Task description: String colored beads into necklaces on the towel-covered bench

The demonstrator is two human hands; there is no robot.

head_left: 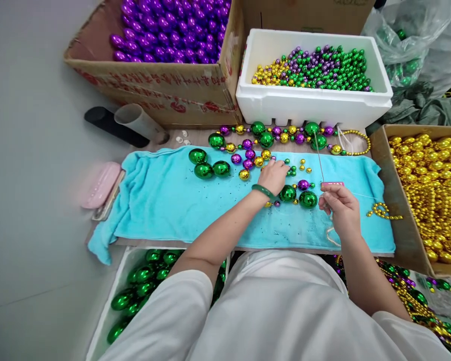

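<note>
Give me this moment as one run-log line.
left hand: at small green beads | right hand: pinching thin rod | surface: blue towel

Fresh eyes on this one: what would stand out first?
The bright turquoise towel across the middle likely catches the eye first, with the left hand among colored beads on it. Next come the glossy purple beads heaped at upper left, then the gold beads at far right.

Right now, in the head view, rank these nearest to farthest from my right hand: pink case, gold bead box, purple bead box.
From your right hand:
1. Gold bead box, to the right.
2. Purple bead box, back left.
3. Pink case, far left.
</note>
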